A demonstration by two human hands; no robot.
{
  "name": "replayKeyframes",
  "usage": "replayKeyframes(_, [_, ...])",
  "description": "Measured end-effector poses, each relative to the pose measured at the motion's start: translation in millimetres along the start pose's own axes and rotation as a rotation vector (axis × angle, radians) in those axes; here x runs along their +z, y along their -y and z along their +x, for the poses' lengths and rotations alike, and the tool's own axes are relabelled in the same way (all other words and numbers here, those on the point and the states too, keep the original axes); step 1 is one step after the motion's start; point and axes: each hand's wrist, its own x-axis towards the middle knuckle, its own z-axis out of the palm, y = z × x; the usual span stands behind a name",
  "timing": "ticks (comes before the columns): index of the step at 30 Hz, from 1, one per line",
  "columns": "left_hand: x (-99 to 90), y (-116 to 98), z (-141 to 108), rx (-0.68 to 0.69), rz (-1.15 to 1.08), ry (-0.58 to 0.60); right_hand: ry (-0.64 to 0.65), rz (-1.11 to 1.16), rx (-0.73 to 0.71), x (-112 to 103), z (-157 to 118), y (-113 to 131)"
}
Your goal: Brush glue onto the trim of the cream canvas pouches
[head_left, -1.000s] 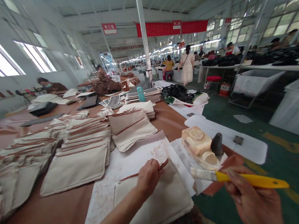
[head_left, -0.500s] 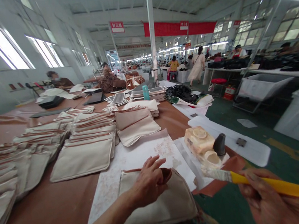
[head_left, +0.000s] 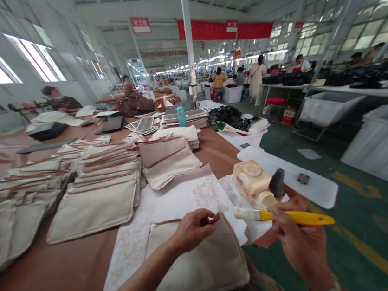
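My right hand (head_left: 294,229) is wrapped round the yellow handle of a paintbrush (head_left: 303,217). Its pale bristles point left, above the white paper (head_left: 199,191) and just right of a beige fabric piece (head_left: 201,266). That piece lies at the table's front edge, partly on the paper, with brown trim along its far side. My left hand (head_left: 196,229) reaches across it, fingers closed in a pinch on the brown trim near its far right corner. Right of the paper stands a smeared, cream-coloured glue container (head_left: 252,181) with an open mouth facing me.
Stacks of similar beige pieces (head_left: 92,204) cover the left of the brown table (head_left: 78,266). One more piece (head_left: 167,160) lies beyond the paper. A dark cone-shaped object (head_left: 277,182) stands beside the container. A teal bottle (head_left: 181,116) is farther back. Other people work in the background.
My right hand has brought the brush left, away from the container and toward the fabric piece. My left fingers have closed down from a raised, spread pose onto the brown trim. The view has shifted slightly.
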Motion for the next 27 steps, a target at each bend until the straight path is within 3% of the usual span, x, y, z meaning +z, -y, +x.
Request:
replayKeyframes(4, [-1.0,-6.1,-3.7,0.051,-0.052,-0.034,0.114,-0.12,-0.117,9.2,0.9,-3.0])
replayKeyframes(12, [0.2,-18.2,-10.0,0.05,-0.212,0.03,0.28,-0.208,-0.169,29.5,6.9,-9.9])
replayKeyframes(17, [-1.0,-17.8,-13.7,0.049,-0.284,0.036,0.22,-0.242,-0.23,28.3,10.7,-6.5])
replayKeyframes(22, [-1.1,-22.0,-17.8,0.093,-0.222,-0.016,0.298,-0.246,-0.233,27.6,6.5,-4.2])
replayKeyframes(27, [1.1,-25.7,-28.6,0.3,-0.009,-0.164,0.12,-0.14,-0.208,15.8,15.6,-0.8])
